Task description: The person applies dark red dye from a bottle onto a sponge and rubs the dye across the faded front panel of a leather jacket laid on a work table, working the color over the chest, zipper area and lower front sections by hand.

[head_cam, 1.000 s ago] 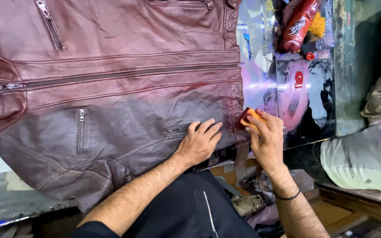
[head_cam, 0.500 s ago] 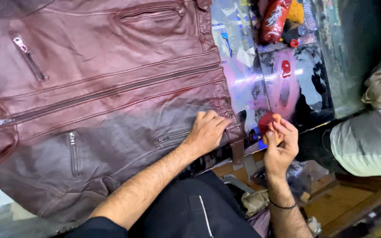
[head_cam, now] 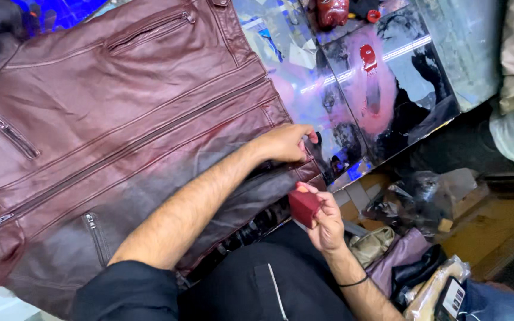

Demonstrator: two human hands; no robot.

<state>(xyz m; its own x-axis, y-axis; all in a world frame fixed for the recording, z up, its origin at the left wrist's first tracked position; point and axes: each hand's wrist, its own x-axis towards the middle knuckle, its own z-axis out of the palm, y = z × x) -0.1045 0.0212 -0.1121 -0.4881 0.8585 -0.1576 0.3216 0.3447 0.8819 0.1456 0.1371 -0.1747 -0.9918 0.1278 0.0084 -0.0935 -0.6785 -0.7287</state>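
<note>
A maroon leather jacket (head_cam: 120, 131) lies spread flat, its hem at the glass worktop's (head_cam: 447, 71) near edge. The left hand (head_cam: 284, 142) presses the hem corner, fingers curled, grasping nothing. The right hand (head_cam: 326, 223) pinches a dye-soaked red sponge (head_cam: 303, 205) just off the hem. Even colouring likely wants taut leather and light, overlapping strokes.

Bright, even overhead light. The glossy desk (head_cam: 388, 89) at far right mirrors white strip glare. The leather jacket (head_cam: 120, 119) shows soft sheen. Slight motion blur throughout; the near-right clutter sits in shadow.
</note>
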